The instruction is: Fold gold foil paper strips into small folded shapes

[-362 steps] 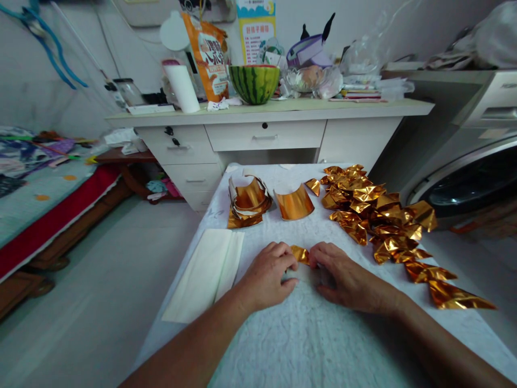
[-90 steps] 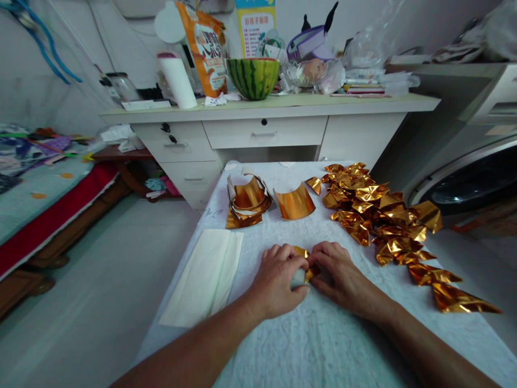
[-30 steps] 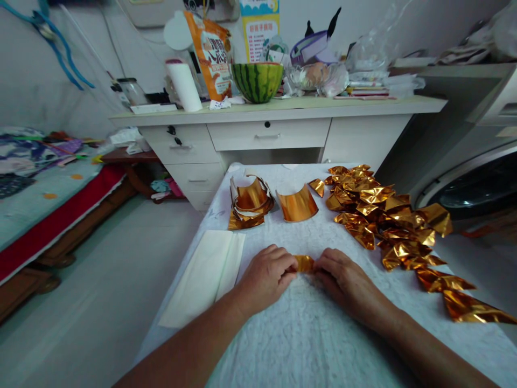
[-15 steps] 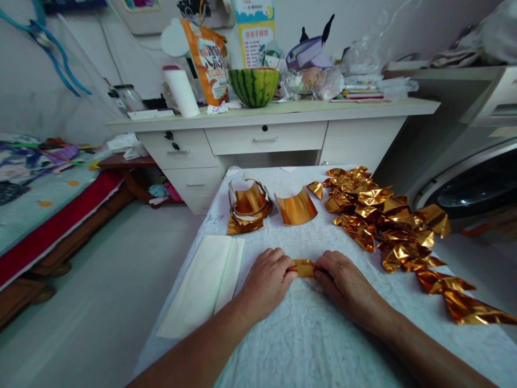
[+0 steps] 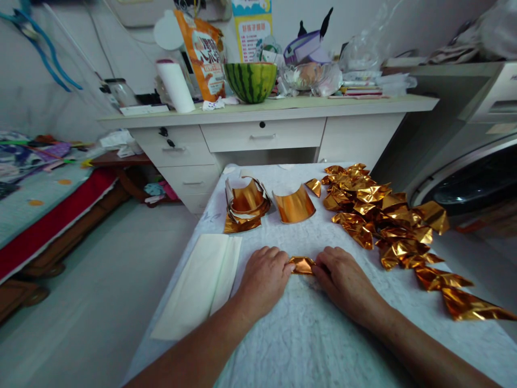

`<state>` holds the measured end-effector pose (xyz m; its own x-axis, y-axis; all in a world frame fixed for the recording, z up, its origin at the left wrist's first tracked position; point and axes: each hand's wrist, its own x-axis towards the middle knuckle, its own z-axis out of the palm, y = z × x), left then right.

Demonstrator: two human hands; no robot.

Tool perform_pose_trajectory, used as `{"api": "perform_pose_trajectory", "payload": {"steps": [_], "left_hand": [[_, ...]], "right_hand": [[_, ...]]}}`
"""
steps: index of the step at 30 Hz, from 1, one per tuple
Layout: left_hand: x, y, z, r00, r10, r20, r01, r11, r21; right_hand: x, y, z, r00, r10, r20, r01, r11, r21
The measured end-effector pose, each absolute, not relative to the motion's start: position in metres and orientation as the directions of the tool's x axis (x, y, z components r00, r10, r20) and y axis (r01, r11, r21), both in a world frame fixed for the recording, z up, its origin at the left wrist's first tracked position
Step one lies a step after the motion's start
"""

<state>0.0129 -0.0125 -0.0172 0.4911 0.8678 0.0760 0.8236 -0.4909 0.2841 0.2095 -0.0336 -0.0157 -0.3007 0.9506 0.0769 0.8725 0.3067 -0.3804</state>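
A small folded piece of gold foil paper (image 5: 302, 265) is stretched between my two hands, low over the cloth-covered table (image 5: 307, 339). My left hand (image 5: 266, 277) pinches its left end, and my right hand (image 5: 343, 280) pinches the right end; the fingers hide both ends. Beyond them lies a single curved gold foil sheet (image 5: 294, 206). Left of that sheet sits a curled stack of gold foil sheets (image 5: 247, 203). Several folded gold foil pieces (image 5: 371, 196) form a heap along the table's right side.
Flat pale paper sheets (image 5: 197, 285) lie left of my left hand. Behind the table stands a white desk (image 5: 262, 134) bearing a cut watermelon (image 5: 251, 82), an orange snack bag (image 5: 204, 59) and a white roll (image 5: 176, 86). A washing machine (image 5: 480, 124) is at right, a bed (image 5: 52, 210) at left.
Both hands keep their hold on the foil piece, whose middle now catches more light and looks slightly reshaped. The whole view has shifted a little.
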Motion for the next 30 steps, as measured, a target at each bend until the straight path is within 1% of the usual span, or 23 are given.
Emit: {"api": "perform_pose_trajectory", "payload": {"steps": [5, 11, 15, 18, 22, 25, 30], "left_hand": [[0.011, -0.013, -0.014, 0.459, 0.887, 0.055, 0.842, -0.454, 0.293], [0.005, -0.013, -0.010, 0.469, 0.881, 0.063, 0.801, -0.455, 0.390], [0.003, -0.013, -0.012, 0.470, 0.881, 0.052, 0.790, -0.446, 0.421], [0.004, -0.013, -0.013, 0.472, 0.880, 0.049, 0.793, -0.448, 0.412], [0.008, -0.014, -0.012, 0.454, 0.889, 0.053, 0.821, -0.441, 0.363], [0.011, -0.015, -0.010, 0.429, 0.902, 0.045, 0.844, -0.418, 0.336], [0.014, -0.017, -0.010, 0.372, 0.927, 0.044, 0.872, -0.366, 0.327]], "right_hand": [[0.210, -0.031, -0.015, -0.280, 0.957, 0.077, 0.885, 0.289, -0.364], [0.210, -0.031, -0.012, -0.287, 0.956, 0.060, 0.891, 0.289, -0.350], [0.210, -0.032, -0.013, -0.277, 0.959, 0.064, 0.891, 0.282, -0.357], [0.210, -0.031, -0.011, -0.283, 0.957, 0.061, 0.891, 0.286, -0.352], [0.207, -0.030, -0.010, -0.279, 0.959, 0.053, 0.899, 0.280, -0.338], [0.207, -0.031, -0.011, -0.262, 0.964, 0.053, 0.903, 0.264, -0.340], [0.209, -0.031, -0.013, -0.250, 0.966, 0.072, 0.901, 0.259, -0.349]]}}
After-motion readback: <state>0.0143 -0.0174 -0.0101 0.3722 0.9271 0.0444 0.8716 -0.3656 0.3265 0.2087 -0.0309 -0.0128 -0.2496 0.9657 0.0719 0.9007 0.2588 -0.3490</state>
